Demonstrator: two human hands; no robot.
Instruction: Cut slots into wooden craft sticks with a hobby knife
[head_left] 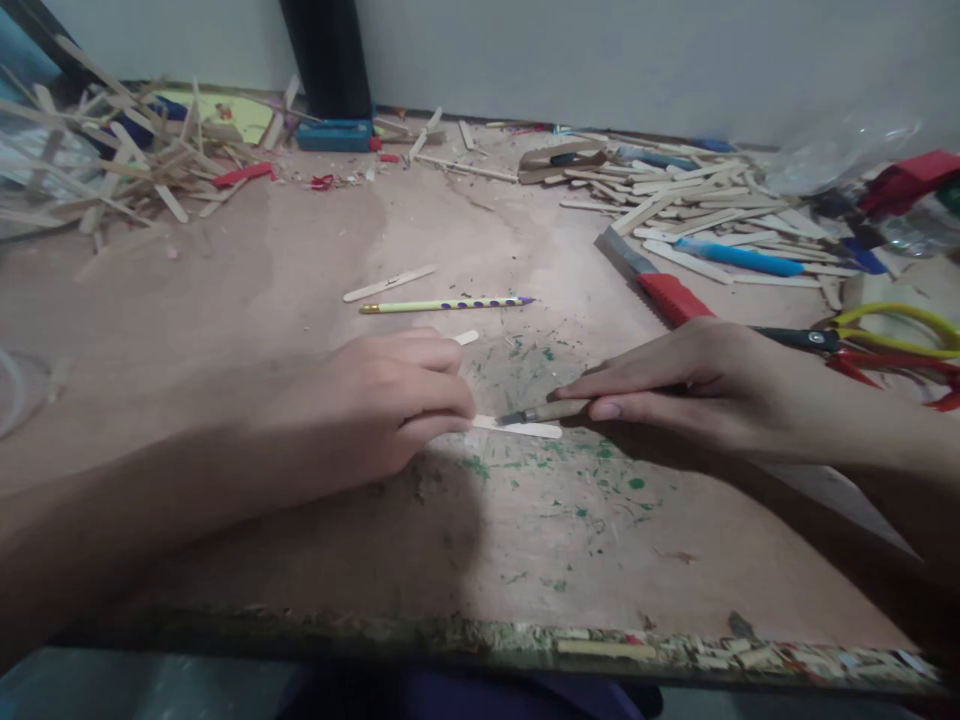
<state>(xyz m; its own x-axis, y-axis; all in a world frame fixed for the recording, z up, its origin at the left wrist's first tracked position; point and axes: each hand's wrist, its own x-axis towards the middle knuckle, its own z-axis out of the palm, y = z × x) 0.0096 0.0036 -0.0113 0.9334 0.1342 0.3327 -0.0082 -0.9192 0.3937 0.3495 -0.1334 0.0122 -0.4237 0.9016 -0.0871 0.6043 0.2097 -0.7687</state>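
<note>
Craft stick (534, 430): pale, flat, thin, rounded tip, lying on the near side of the pencil (442, 305). Left hand (382, 395), also nearside of pencil: fingers curled over the stick's other end; can't tell if pinching. Right hand (701, 385) fingers grasp craft knife (564, 409), light handle, grey metal tip at stick.

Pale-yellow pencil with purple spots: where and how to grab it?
I'd pinch the pale-yellow pencil with purple spots just right of mid-barrel, from above, across its long sides. It's slim, lies flat and runs roughly left to right. The person's left hand crowds its left half on the near side; a pale wooden stick lies beyond.
</note>
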